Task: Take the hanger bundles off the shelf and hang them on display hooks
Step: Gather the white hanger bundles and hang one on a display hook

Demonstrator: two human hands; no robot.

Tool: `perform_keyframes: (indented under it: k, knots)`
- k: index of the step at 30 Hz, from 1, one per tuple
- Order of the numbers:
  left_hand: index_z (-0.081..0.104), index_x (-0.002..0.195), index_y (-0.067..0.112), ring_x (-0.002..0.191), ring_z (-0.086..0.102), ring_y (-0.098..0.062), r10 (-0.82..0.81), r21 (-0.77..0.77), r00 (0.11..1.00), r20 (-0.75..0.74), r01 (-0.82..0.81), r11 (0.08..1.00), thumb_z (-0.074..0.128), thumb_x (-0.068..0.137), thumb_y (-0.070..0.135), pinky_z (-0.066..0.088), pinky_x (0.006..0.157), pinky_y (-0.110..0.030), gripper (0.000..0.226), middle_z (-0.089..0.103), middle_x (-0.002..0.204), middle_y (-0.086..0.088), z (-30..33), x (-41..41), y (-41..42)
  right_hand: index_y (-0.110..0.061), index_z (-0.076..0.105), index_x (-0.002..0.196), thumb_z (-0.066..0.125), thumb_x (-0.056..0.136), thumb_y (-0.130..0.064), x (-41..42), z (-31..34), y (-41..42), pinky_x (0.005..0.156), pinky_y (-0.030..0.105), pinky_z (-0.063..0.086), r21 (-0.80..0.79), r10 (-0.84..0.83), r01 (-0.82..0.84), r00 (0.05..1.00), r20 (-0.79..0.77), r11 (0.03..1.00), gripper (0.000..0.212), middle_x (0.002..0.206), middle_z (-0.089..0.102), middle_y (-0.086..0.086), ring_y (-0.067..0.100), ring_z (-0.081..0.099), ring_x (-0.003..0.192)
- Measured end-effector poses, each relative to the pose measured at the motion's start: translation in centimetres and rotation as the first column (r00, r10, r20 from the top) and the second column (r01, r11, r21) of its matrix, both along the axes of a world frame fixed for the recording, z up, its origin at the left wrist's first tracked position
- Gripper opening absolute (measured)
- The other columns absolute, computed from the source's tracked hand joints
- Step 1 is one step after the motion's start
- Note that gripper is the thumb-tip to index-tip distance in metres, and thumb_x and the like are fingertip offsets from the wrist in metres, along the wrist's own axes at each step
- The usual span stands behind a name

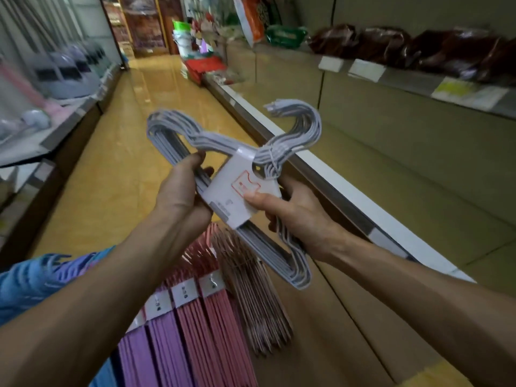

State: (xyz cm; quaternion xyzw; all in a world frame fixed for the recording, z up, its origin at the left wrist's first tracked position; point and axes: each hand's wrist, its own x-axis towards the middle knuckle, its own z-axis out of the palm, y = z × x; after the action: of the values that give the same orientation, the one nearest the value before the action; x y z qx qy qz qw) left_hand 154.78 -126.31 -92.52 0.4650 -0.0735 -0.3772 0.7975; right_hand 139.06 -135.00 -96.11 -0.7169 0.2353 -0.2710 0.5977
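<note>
White hanger bundle [234,174]: off the shelf, held mid-aisle. Left hand [181,191] curled round its far-left arm; right hand [293,216] pinching the label card [237,196]. Step: carrying. Next likely: find a display hook, none visible; thread the hook ends on

One white hanger bundle [237,177], two hands; pink bundles [220,317] and purple bundles [156,353], count unclear.

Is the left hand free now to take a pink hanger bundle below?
Probably not: the left hand and right hand both grip the white hanger bundle. The pink hanger bundles lie uncovered below.
</note>
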Motion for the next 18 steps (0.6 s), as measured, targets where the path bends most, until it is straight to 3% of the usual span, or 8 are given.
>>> perform_keyframes:
  k: [4, 9, 14, 18]
  knots:
    - [0.047, 0.082, 0.013, 0.070, 0.048, -0.014, 0.085, 0.012, 0.993, -0.079, -0.085, 0.996, 0.058, 0.098, 0.023, 0.050, 0.046, -0.020, 0.021, 0.043, 0.077, -0.002, 1.5, 0.8, 2.5, -0.014, 0.060, 0.125, 0.072, 0.088, -0.031, 1.1, 1.9, 0.9, 0.059, 0.008, 0.046, -0.047, 0.119, -0.122, 0.991, -0.054, 0.991, 0.043, 0.089, 0.066, -0.014, -0.009, 0.062, 0.066]
    - [0.051, 0.088, 0.012, 0.081, 0.055, -0.017, 0.140, -0.007, 0.988, -0.057, -0.141, 0.990, 0.057, 0.098, 0.021, 0.054, 0.052, -0.023, 0.015, 0.047, 0.082, -0.003, 4.6, 2.3, 5.1, -0.016, 0.057, 0.129, 0.071, 0.087, -0.035, 2.6, 5.6, 2.5, 0.063, 0.007, 0.047, -0.125, 0.192, -0.203, 0.977, -0.092, 0.971, 0.048, 0.101, 0.067, -0.012, -0.010, 0.065, 0.076]
    - [0.053, 0.089, 0.013, 0.074, 0.053, -0.013, 0.230, -0.023, 0.972, -0.043, -0.232, 0.973, 0.060, 0.096, 0.024, 0.056, 0.058, -0.025, 0.015, 0.049, 0.080, -0.001, 11.5, 2.8, 7.1, -0.021, 0.058, 0.128, 0.065, 0.086, -0.044, 4.1, 12.2, 4.4, 0.068, 0.008, 0.048, -0.154, 0.212, -0.220, 0.975, -0.065, 0.963, 0.048, 0.104, 0.068, -0.017, -0.010, 0.065, 0.088]
    - [0.051, 0.081, 0.014, 0.071, 0.052, -0.012, 0.290, -0.046, 0.953, -0.088, -0.295, 0.954, 0.056, 0.099, 0.022, 0.052, 0.052, -0.020, 0.020, 0.049, 0.075, 0.000, 19.4, 3.4, 8.7, -0.023, 0.056, 0.132, 0.066, 0.086, -0.049, 5.6, 20.3, 5.8, 0.088, 0.020, 0.054, -0.162, 0.208, -0.213, 0.977, -0.044, 0.964, 0.054, 0.115, 0.070, -0.010, -0.001, 0.067, 0.103]
